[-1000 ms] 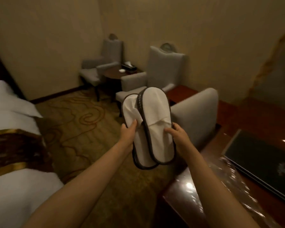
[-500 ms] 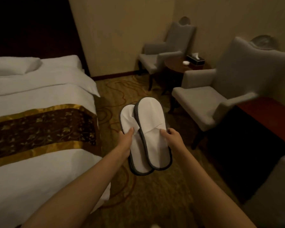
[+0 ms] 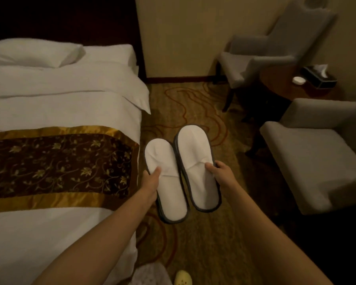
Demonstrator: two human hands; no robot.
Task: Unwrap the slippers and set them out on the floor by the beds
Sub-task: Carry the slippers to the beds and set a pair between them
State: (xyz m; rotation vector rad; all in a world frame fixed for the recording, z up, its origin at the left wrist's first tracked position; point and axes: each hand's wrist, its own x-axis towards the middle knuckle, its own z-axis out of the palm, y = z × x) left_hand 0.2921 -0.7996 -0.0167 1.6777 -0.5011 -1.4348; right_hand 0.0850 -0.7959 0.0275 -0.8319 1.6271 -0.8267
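Observation:
Two white flat slippers with dark grey edging hang side by side above the patterned carpet point(image 3: 203, 243), toes pointing away from me. My left hand point(image 3: 150, 179) grips the left slipper point(image 3: 167, 182) at its left edge, thumb on top. My right hand point(image 3: 220, 173) holds the right slipper point(image 3: 195, 165) at its right edge. The two slippers touch or slightly overlap along their inner edges. No wrapper shows on them. The bed point(image 3: 49, 99) with white linen and a gold and brown runner lies just to the left.
Two grey armchairs point(image 3: 308, 161) point(image 3: 261, 58) stand on the right with a round dark table point(image 3: 286, 83) between them, bearing a tissue box point(image 3: 319, 79) and a small white dish point(image 3: 298, 80). A yellow shoe point(image 3: 182, 277) shows at the bottom edge.
The view has swung left from the desk and armchairs to the bedside. The slippers, stacked one over the other before, now sit side by side, one in each hand, lower over the carpet.

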